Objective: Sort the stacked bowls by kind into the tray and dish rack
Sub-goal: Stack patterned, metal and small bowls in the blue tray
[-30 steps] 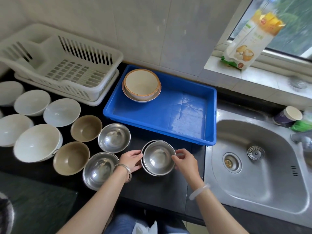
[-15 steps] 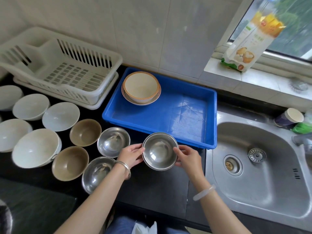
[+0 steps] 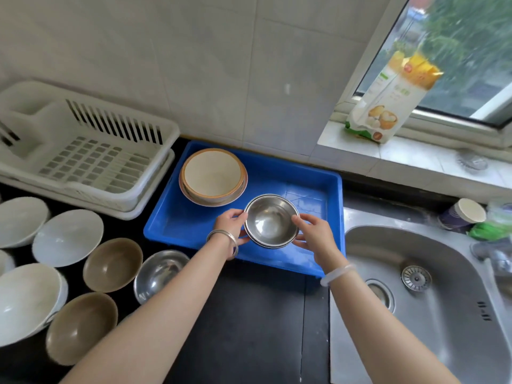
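Note:
I hold a small stack of steel bowls (image 3: pixel 270 221) over the blue tray (image 3: pixel 194 231), my left hand (image 3: pixel 232 225) on its left rim and my right hand (image 3: pixel 311 234) on its right rim. Cream bowls with orange rims (image 3: pixel 212 176) sit stacked in the tray's far left corner. The white dish rack (image 3: pixel 83 151) stands left of the tray. On the black counter to the left lie another steel bowl (image 3: pixel 159 274), two brown bowls (image 3: pixel 112 264) (image 3: pixel 80 327) and several white bowls (image 3: pixel 66 236).
A steel sink (image 3: pixel 432 300) lies to the right of the tray. A paper cup (image 3: pixel 462 217) and a green item stand behind the sink. A food bag (image 3: pixel 388 98) leans on the windowsill. Black counter (image 3: pixel 249 328) shows between my arms.
Both hands lifted the stacked steel bowls from the counter and carried them forward over the blue tray. My left arm now hides part of the counter where other steel bowls stood.

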A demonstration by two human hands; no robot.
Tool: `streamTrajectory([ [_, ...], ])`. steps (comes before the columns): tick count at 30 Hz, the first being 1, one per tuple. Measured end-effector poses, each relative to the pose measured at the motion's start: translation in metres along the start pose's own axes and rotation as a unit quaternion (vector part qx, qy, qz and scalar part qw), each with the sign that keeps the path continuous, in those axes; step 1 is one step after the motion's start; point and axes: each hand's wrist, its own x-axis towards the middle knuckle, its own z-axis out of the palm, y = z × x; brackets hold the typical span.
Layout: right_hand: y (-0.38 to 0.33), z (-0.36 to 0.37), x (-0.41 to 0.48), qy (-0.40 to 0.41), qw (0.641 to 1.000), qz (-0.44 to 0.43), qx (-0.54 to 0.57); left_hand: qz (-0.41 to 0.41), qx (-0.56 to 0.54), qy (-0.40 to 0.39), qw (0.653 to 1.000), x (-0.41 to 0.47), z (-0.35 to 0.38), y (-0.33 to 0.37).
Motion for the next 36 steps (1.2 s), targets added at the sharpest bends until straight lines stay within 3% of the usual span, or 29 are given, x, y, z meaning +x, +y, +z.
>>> streamTrajectory([
  [6, 0.003, 0.005, 0.047, -0.003, 0.999, 0.046, -0.002, -0.021, -0.004, 0.031, 0.999, 0.05, 0.02, -0.004],
  [15, 0.002, 0.012, 0.086, 0.001, 0.998, 0.063, 0.022, -0.024, -0.074, 0.008, 0.997, 0.088, 0.029, -0.015],
  [20, 0.003, 0.016, 0.098, 0.007, 0.998, 0.056, 0.039, -0.091, -0.137, 0.009, 0.986, 0.096, 0.03, -0.019],
  [36, -0.011, 0.033, 0.131, 0.033, 0.994, 0.042, 0.092, -0.024, -0.254, -0.008, 0.967, 0.11, 0.054, -0.006],
])
